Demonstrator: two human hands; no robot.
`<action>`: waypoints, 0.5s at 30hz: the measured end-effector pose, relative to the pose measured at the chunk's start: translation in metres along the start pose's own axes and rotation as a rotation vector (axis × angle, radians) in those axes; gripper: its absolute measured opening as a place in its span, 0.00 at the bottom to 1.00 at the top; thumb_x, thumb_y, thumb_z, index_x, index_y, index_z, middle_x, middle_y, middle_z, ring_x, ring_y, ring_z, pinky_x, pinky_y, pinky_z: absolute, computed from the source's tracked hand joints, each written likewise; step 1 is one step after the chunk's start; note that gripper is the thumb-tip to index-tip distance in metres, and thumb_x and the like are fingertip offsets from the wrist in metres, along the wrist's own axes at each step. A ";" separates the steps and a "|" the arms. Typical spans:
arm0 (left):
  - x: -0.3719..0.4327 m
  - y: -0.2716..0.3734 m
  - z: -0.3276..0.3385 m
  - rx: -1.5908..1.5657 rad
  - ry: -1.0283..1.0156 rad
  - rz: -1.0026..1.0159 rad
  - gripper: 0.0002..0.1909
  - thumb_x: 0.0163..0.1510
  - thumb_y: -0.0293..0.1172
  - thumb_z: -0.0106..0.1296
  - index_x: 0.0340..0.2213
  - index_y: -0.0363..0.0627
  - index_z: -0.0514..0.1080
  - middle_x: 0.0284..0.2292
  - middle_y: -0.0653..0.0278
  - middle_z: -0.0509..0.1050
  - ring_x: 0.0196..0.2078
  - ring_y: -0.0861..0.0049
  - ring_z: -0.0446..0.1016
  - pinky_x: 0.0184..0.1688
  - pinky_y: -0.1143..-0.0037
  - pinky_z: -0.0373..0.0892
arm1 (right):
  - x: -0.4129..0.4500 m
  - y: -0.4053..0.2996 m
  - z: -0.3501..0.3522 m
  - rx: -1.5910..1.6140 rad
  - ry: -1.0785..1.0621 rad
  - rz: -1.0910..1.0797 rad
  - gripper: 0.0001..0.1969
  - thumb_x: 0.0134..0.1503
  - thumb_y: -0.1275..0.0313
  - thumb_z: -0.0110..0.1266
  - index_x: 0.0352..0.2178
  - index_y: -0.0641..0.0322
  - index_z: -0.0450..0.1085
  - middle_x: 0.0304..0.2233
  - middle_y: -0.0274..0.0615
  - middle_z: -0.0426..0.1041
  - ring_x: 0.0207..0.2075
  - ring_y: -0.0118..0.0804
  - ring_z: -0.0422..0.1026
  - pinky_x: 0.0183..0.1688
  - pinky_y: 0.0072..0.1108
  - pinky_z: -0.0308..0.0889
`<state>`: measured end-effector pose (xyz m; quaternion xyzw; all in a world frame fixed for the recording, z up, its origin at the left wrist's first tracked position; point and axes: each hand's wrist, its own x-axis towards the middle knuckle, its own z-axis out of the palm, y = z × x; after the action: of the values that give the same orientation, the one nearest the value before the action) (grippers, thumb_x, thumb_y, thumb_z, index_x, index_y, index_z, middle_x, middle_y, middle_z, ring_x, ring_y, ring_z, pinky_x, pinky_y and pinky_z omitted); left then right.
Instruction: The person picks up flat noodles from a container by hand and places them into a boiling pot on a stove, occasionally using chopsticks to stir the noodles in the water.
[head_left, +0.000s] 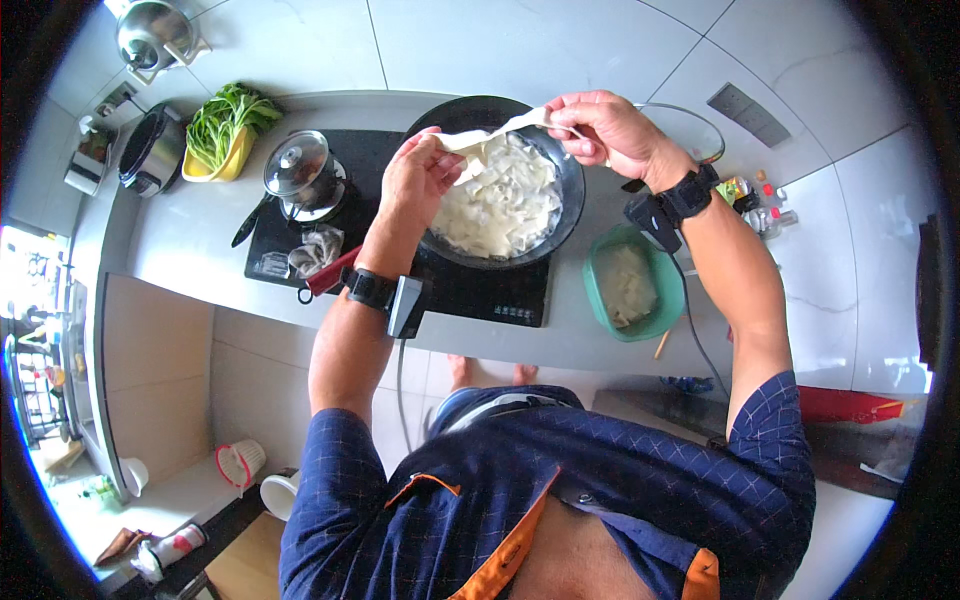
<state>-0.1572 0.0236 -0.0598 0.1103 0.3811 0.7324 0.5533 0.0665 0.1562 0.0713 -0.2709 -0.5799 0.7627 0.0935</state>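
Observation:
Between my two hands a strip of pale dough (480, 138) is stretched over a dark wok (574, 199). My left hand (420, 171) pinches one end at the wok's left side. The other end is in the fingers of my right hand (600, 131), above the wok's upper right rim. Many flat white dough pieces (499, 202) fill the wok in a whitish, foamy liquid. The wok stands on a black induction cooktop (480, 292), its red handle (334, 271) pointing left, partly behind my left forearm. Right of it, a green plastic tub (598, 300) holds more pale pieces.
A lidded pot (304, 180) and a crumpled grey cloth (316, 250) are on the cooktop's left. Farther left stand a yellow basket (214, 169) of leafy greens (229, 124) and an electric cooker (154, 150). A glass lid (694, 124) leans behind my right wrist; small bottles (769, 219) stand beyond.

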 end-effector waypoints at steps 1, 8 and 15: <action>0.002 0.000 -0.003 0.045 0.039 0.018 0.15 0.61 0.33 0.45 0.49 0.45 0.63 0.38 0.58 0.73 0.39 0.68 0.75 0.39 0.70 0.71 | 0.000 -0.003 0.000 0.009 0.003 -0.016 0.09 0.55 0.73 0.50 0.38 0.66 0.67 0.24 0.31 0.66 0.16 0.16 0.58 0.14 0.10 0.48; 0.002 0.003 -0.010 0.062 0.091 0.053 0.18 0.60 0.32 0.45 0.50 0.40 0.60 0.41 0.53 0.73 0.41 0.65 0.76 0.42 0.68 0.72 | -0.006 -0.029 -0.017 -0.057 -0.061 -0.100 0.10 0.58 0.72 0.49 0.40 0.65 0.68 0.26 0.30 0.65 0.19 0.15 0.60 0.17 0.08 0.52; 0.005 0.015 -0.020 0.286 0.133 0.152 0.18 0.59 0.35 0.50 0.46 0.36 0.66 0.37 0.54 0.75 0.38 0.69 0.77 0.38 0.73 0.75 | -0.014 -0.053 -0.028 -0.123 -0.047 -0.193 0.12 0.58 0.69 0.49 0.41 0.63 0.68 0.26 0.27 0.62 0.19 0.15 0.57 0.17 0.08 0.48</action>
<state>-0.1818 0.0185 -0.0642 0.1678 0.5076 0.7162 0.4485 0.0837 0.1892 0.1201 -0.2012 -0.6509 0.7193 0.1359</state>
